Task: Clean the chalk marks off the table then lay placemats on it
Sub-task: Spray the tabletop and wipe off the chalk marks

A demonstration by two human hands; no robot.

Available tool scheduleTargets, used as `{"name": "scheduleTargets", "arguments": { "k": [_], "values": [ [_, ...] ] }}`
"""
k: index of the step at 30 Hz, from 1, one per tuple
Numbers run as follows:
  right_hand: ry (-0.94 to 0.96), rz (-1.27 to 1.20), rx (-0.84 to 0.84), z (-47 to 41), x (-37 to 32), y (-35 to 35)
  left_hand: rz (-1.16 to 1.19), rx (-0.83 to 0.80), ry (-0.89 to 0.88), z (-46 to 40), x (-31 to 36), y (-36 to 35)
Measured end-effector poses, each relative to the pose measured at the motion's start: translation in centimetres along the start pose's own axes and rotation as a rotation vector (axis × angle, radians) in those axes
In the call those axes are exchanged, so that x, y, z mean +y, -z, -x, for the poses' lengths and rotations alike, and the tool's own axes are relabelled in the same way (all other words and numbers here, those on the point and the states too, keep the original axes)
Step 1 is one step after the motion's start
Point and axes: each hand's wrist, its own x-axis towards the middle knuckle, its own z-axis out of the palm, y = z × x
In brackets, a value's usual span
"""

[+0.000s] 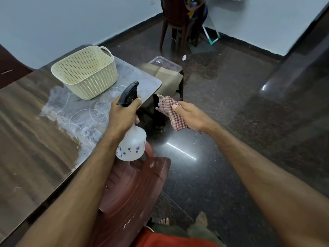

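My left hand (122, 113) grips the neck of a white spray bottle (132, 147) with a black trigger head, held beside the table's right edge. My right hand (190, 114) holds a red-and-white checked cloth (170, 111) over the floor, right of the table. The brown wooden table (32, 139) carries white chalk marks (85, 113), loops and smears, on its far right part. Folded beige placemats (167, 75) lie on a small stool beyond the table's corner.
A cream plastic basket (85, 72) stands on the table near the chalk. A red-brown plastic chair (131, 191) sits below my left arm. A clear bin (165, 63) stands behind the placemats. Another chair (179, 24) is at the far wall. The floor is dark polished stone.
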Motion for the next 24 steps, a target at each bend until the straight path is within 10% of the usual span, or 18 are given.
{"name": "scheduleTargets", "arguments": {
  "k": [24],
  "values": [
    [0.237, 0.111, -0.47, -22.7, 5.6, 8.2, 0.042, 0.613, 0.261, -6.8, -0.9, -7.5]
  ]
}}
